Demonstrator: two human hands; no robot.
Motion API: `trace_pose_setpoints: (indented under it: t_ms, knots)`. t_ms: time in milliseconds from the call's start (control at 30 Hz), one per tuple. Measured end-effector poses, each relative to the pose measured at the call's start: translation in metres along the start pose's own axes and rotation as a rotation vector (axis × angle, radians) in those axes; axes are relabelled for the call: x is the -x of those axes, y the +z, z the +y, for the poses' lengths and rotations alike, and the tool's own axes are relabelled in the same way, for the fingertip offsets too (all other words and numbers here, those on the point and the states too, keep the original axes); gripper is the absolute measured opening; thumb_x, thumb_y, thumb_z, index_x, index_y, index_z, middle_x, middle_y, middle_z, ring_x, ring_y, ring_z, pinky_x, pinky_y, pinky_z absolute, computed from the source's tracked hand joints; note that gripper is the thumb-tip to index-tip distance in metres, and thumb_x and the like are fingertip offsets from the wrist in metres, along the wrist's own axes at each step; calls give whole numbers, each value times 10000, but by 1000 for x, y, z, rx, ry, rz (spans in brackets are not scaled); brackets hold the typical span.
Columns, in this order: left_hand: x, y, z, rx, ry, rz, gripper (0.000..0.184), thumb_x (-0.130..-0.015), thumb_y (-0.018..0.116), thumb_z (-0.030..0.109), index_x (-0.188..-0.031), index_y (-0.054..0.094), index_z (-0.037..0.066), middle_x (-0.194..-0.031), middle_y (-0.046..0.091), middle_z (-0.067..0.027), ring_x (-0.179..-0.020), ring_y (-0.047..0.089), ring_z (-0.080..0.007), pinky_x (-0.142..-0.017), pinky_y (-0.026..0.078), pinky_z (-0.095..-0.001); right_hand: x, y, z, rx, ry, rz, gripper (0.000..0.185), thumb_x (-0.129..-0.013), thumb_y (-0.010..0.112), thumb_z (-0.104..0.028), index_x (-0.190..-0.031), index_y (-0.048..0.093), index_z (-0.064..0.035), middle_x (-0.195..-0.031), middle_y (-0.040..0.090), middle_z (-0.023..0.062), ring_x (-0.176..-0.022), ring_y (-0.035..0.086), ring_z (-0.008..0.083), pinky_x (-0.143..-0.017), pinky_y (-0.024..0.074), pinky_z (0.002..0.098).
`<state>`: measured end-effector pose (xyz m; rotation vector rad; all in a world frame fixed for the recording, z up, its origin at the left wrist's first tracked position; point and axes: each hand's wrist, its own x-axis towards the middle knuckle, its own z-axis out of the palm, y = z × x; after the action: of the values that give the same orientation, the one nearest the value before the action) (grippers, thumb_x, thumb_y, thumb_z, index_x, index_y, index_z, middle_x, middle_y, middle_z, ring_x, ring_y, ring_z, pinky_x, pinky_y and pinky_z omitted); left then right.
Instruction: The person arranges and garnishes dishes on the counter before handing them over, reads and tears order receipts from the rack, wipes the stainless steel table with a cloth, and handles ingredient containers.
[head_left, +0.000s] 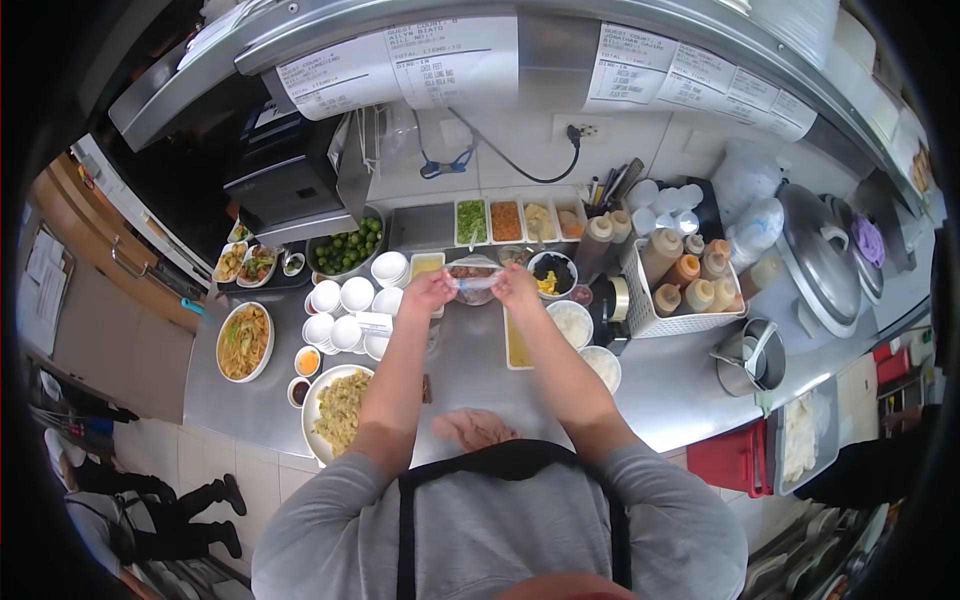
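Observation:
Out in front over the steel counter, my left hand (430, 290) and my right hand (515, 285) pinch opposite sides of a clear plastic bag (473, 284), its upper edge stretched between them. Something brownish shows in or behind the plastic; I cannot tell which. Just left of the left hand are stacked small white bowls (389, 268). Close to the right hand sits a bowl of black and yellow food (552, 274). Nearer my body, a folded pinkish cloth (473, 428) lies on the counter, with a plate of fried rice (340, 411) to its left.
Behind the hands stand topping containers (505, 221) and a bowl of green limes (347, 247). To the right are rice bowls (571, 325), a white basket of sauce bottles (690, 300) and a metal pot (748, 360). A noodle bowl (245, 342) stands left. Another person (150, 510) is at far left.

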<state>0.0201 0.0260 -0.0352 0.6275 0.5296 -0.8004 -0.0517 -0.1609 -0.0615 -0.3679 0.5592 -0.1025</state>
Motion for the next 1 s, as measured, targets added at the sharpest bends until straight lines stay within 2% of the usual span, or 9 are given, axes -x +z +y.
trace_pose_setpoints:
  t_ms: [100,233,300,367,400,467,667,733,1000]
  knots:
    - [-23,-8,1,-74,-20,-24,39,-812,458,72,-795,490,55,-666,502,-44,-533,466,-169,-562,411,-340,-6,-7,-4,-26,9,14,310,-796,397,52,-1038,365,-139,-728,477,62,-623,505,176,-610,445,380]
    - [-26,6,-15,-285,220,62,35,-763,437,45,-742,454,68,-558,434,-34,-440,413,-169,-424,361,-315,3,3,3,504,-153,65,222,-811,463,-75,-1020,407,-127,-706,495,39,-638,522,163,-590,448,366]
    - [-3,31,-34,-389,402,75,27,-764,477,59,-789,468,60,-539,418,-39,-434,420,-186,-409,366,-304,-33,-21,12,1038,-467,2,217,-787,544,-122,-990,475,-90,-700,528,51,-686,557,186,-606,458,348]
    - [11,42,-46,-1004,879,361,141,-726,592,90,-821,494,52,-636,462,-78,-559,495,-233,-505,425,-339,-9,-9,8,1232,-580,13,224,-768,592,-146,-963,519,-64,-697,550,67,-713,579,212,-618,465,341]
    - [20,44,-48,-1000,881,362,141,-726,592,90,-821,494,52,-636,462,-78,-559,495,-233,-505,425,-339,15,0,2,1437,-810,-25,218,-747,604,-128,-939,538,-48,-724,564,98,-723,580,253,-642,468,354]
    - [34,47,-51,-1599,1625,419,249,-655,684,115,-834,529,38,-793,504,-128,-771,524,-283,-662,451,-360,31,10,-3,1634,-1050,-69,213,-726,617,-110,-915,556,-32,-752,577,128,-733,582,294,-666,471,367]
    - [26,38,-51,-2008,1340,486,244,-627,693,104,-824,560,48,-872,560,-158,-852,539,-335,-719,448,-400,28,7,3,2021,-1291,-28,175,-706,578,-59,-881,577,-65,-798,589,198,-780,583,330,-683,461,427]
    - [13,32,-47,-2008,1266,455,176,-655,646,86,-805,562,50,-814,576,-167,-792,557,-337,-689,455,-410,27,10,4,2008,-1015,-12,153,-722,541,-48,-865,576,-88,-713,589,187,-722,590,344,-638,457,454]
    - [-8,19,-20,-1703,1088,391,39,-636,574,40,-598,576,47,-627,598,-135,-627,603,-274,-564,461,-342,31,11,-10,1816,-993,-52,92,-648,546,-21,-699,614,-57,-749,592,192,-749,590,323,-670,475,401]
